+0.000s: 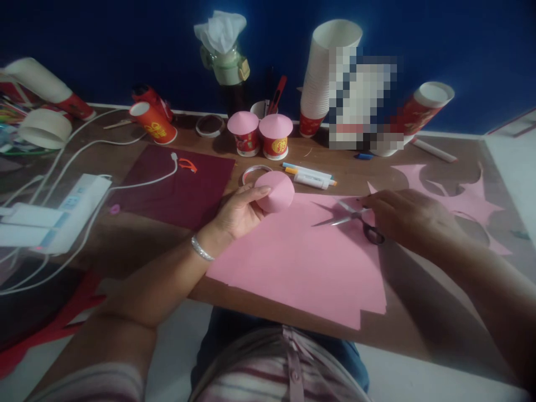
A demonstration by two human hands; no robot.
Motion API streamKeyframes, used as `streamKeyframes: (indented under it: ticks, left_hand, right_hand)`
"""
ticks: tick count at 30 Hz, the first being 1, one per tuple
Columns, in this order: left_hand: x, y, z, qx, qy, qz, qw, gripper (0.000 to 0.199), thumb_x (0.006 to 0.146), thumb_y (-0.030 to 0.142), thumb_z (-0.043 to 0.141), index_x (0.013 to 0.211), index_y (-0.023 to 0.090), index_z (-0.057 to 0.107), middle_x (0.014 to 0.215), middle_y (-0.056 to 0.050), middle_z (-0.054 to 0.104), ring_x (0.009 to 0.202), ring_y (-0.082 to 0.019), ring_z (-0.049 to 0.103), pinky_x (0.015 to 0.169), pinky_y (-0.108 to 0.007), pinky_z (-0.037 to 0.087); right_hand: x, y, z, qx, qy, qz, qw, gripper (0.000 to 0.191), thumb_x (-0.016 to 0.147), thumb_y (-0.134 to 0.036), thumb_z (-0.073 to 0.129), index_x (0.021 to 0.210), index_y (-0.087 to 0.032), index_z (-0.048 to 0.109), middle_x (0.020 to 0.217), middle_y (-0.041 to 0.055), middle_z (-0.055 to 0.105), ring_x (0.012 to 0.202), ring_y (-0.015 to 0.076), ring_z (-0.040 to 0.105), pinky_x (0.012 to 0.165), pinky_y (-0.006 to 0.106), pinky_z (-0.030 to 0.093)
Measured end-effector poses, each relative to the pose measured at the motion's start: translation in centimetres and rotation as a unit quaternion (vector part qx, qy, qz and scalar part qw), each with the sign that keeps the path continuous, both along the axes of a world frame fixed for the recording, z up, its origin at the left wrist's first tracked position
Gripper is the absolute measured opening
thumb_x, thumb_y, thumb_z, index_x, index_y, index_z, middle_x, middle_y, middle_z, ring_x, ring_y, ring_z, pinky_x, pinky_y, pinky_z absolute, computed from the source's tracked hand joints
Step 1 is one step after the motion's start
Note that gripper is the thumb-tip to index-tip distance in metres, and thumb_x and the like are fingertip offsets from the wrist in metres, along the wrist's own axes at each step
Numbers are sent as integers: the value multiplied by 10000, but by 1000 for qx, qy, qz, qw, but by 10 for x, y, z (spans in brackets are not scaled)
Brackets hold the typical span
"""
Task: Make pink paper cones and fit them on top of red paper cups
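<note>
My left hand [245, 212] pinches a round pink paper piece [280, 192] between the thumb and the fingers under it. A crease or edge runs from its middle towards the rim. My right hand [402, 218] is closed at the handles of a pair of scissors [355, 215]. Their blades are spread and point left over the pink paper sheets [301, 262]; one dark handle loop shows below my fingers. Behind my left hand stand two small red cups, each topped by a pink paper cone [243, 123].
Capped markers [312, 179] and a roll of clear tape [256, 174] lie behind the sheets. Pink paper scraps [456, 195] are at the right. A white power strip [77, 209] with cables fills the left. Stacked paper cups [320, 72] stand along the wall, near a dark red sheet [201, 190].
</note>
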State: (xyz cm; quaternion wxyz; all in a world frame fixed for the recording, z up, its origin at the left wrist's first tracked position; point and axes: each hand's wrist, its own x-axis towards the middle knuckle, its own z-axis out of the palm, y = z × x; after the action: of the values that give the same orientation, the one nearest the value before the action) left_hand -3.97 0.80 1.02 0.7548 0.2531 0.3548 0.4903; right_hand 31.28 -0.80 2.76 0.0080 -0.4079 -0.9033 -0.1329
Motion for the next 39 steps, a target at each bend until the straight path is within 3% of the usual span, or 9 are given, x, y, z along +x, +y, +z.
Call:
streamKeyframes:
  ticks: [5, 8, 12, 16, 23, 29, 32, 35, 39]
  left_hand:
    - [-1, 0, 1, 10, -20, 8, 1000, 397, 732, 212, 870, 1093, 229, 705, 1026, 12, 758, 987, -140, 723, 837, -213, 585]
    - [-1, 0, 2, 2, -31, 5, 1000, 395, 724, 200, 878, 1081, 219, 710, 1041, 8, 764, 972, -133, 725, 815, -199, 592]
    - [-1, 1, 4, 5, -18, 18, 1000, 416, 708, 197, 878, 1090, 228, 714, 1071, -11, 770, 991, -162, 728, 808, -228, 608]
    - [-2, 2, 6, 13, -1, 29, 1000, 430, 703, 235, 871, 1100, 226, 706, 1057, -45, 767, 1012, -224, 728, 775, -284, 614]
    - [-4, 3, 0, 6, -1, 37, 999, 355, 723, 247, 872, 1034, 193, 709, 1007, -36, 768, 969, -183, 727, 799, -246, 584]
    - [-3, 2, 2, 18, -4, 17, 1000, 347, 757, 263, 850, 1076, 191, 733, 1018, -38, 771, 964, -177, 722, 821, -244, 577]
    - [-3, 2, 1, 33, -4, 12, 999, 307, 772, 270, 846, 1050, 188, 743, 993, -32, 765, 917, -157, 711, 814, -234, 568]
    - [-4, 2, 0, 39, -2, 12, 999, 296, 757, 269, 858, 1015, 180, 744, 931, -25, 753, 872, -148, 703, 788, -223, 554]
    - [-3, 1, 2, 42, -7, 12, 999, 328, 768, 278, 854, 1057, 173, 741, 1023, -52, 772, 954, -176, 722, 833, -245, 567]
  right_hand:
    - [-10, -3, 6, 23, 119, -77, 990, 279, 974, -137, 556, 1081, -229, 796, 1019, 113, 826, 891, 229, 745, 785, 320, 521]
    - [-27, -1, 6, -2, 284, -103, 953, 257, 985, -196, 583, 1149, -226, 778, 1103, 106, 820, 875, 210, 753, 796, 314, 549]
    - [-58, 3, 3, -253, 537, -85, 800, 269, 1029, -327, 581, 1235, -267, 745, 1051, 48, 799, 949, 208, 745, 844, 331, 576]
    - [-89, 1, -2, -432, 650, -59, 623, 333, 1011, -399, 651, 1327, -304, 696, 1068, 41, 760, 951, 199, 708, 812, 326, 570]
    - [-113, -5, -11, -554, 700, -58, 447, 298, 951, -455, 674, 1154, -241, 716, 1075, 66, 720, 1038, 247, 703, 968, 432, 574]
    - [-114, -11, -17, -575, 706, -66, 408, 406, 868, -397, 812, 1242, -275, 714, 1105, 46, 735, 1022, 219, 730, 999, 412, 588]
    - [-114, -14, -21, -587, 703, -63, 395, 389, 961, -493, 703, 1269, -256, 725, 1144, 79, 753, 1070, 234, 732, 1040, 442, 581]
    - [-113, -16, -25, -604, 686, -70, 400, 405, 973, -515, 689, 1253, -229, 750, 1172, 114, 772, 1099, 259, 741, 1067, 479, 571]
    - [-111, -18, -24, -585, 682, -63, 433, 447, 889, -379, 830, 1320, -323, 724, 1147, 50, 754, 1034, 212, 744, 1034, 431, 581]
